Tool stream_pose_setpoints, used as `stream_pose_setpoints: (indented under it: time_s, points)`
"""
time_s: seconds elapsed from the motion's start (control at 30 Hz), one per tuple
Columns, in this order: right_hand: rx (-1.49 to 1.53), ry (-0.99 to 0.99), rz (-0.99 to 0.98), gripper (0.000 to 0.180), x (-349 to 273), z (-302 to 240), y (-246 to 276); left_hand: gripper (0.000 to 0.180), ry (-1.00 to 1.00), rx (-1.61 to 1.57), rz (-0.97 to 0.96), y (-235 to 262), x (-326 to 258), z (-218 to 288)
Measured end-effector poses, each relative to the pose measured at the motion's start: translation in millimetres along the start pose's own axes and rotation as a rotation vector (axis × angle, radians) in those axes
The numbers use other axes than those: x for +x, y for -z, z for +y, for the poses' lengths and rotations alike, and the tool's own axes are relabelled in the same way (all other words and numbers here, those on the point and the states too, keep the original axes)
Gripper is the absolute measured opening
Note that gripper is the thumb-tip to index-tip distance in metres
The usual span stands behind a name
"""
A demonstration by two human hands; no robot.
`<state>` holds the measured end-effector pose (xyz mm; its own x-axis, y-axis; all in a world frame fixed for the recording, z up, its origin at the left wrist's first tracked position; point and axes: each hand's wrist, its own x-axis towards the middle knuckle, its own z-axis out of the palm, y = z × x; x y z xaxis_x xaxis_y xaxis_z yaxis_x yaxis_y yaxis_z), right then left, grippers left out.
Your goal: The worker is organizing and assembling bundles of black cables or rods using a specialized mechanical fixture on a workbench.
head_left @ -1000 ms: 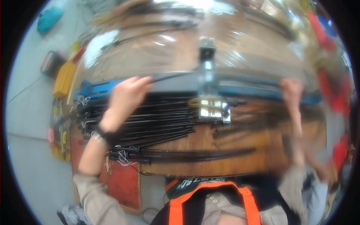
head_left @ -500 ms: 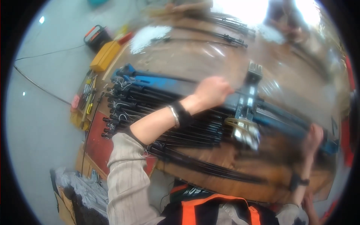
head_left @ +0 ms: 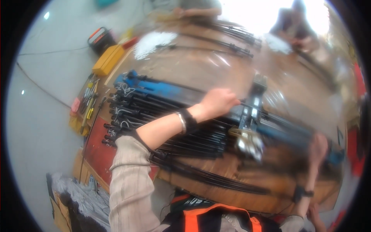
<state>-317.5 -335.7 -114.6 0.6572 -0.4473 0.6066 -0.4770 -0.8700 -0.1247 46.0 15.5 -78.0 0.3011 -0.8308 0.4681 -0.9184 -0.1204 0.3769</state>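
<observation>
My left hand (head_left: pixel 219 103) is closed in a pinch on a thin black rod (head_left: pixel 242 103), just left of a metal clamp fixture (head_left: pixel 250 110). The fixture sits across a long blue rail (head_left: pixel 164 88). To the right, my right hand (head_left: pixel 318 149) is over the right part of the rail, its fingers smeared by motion, so its grip is unclear. Under my left forearm lie several black rod assemblies (head_left: pixel 201 141) with white strings at their left ends. A round, yellowish ring (head_left: pixel 239 132) and a shiny metal part (head_left: pixel 250 146) are on the fixture's near side.
More black rods (head_left: pixel 216 176) lie along the near wooden table edge. Hand tools (head_left: pixel 91 96) and a yellow box (head_left: pixel 108 60) line the left edge. A pile of small white pieces (head_left: pixel 154 43) is at the back. Two people (head_left: pixel 295 29) work across the table.
The whole view has shifted slightly, bringing the fixture and both hands a little lower in the picture. My left hand stays beside the fixture, my right over the rail.
</observation>
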Motion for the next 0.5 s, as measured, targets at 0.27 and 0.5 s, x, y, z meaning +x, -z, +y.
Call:
stream_pose_setpoints:
  time_s: [0.27, 0.5]
  points:
    - [0.163, 0.304, 0.029, 0.026, -18.5, -128.7, 14.6, 0.018, 0.059, 0.212, -0.085, -1.5, 7.2, 10.2]
    - [0.278, 0.222, -0.006, 0.026, -38.5, -158.5, 6.7, 0.018, 0.109, 0.233, -0.153, -4.8, 10.4, 14.7]
